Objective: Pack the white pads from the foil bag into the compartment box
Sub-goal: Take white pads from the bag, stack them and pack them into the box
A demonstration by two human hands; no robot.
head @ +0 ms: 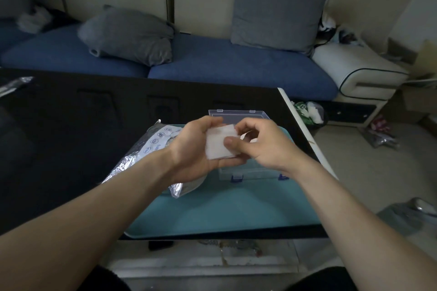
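- The left hand (196, 146) is raised above the teal tray (224, 210), palm turned up and inward, cradling a stack of white pads (218, 144); its fingers (214, 121) curl round the far edge of the stack and the palm supports it from beneath.
- The right hand (262, 144) meets it from the other side, thumb pressed flat on the top pad and its fingers (246, 126) bent together over the stack's far corner, so both hands are closed on the pads.
- Both bare forearms reach forward from the lower corners of the view and converge over the tray.
- How many pads are in the stack cannot be told.
- One clear compartment box (238, 114) sits on the tray, directly under and behind the hands, lid open and tilted away; two blue latches show at its near edge. Its contents are hidden by the hands.
- One crumpled foil bag (139, 156) lies across the tray's left edge, under the left wrist.
- The tray rests on a glossy black bench (71, 137).
- Beyond the bench stands a blue sofa (212, 64) with two grey cushions; the room is dim, with clutter on the floor to the tray's right.
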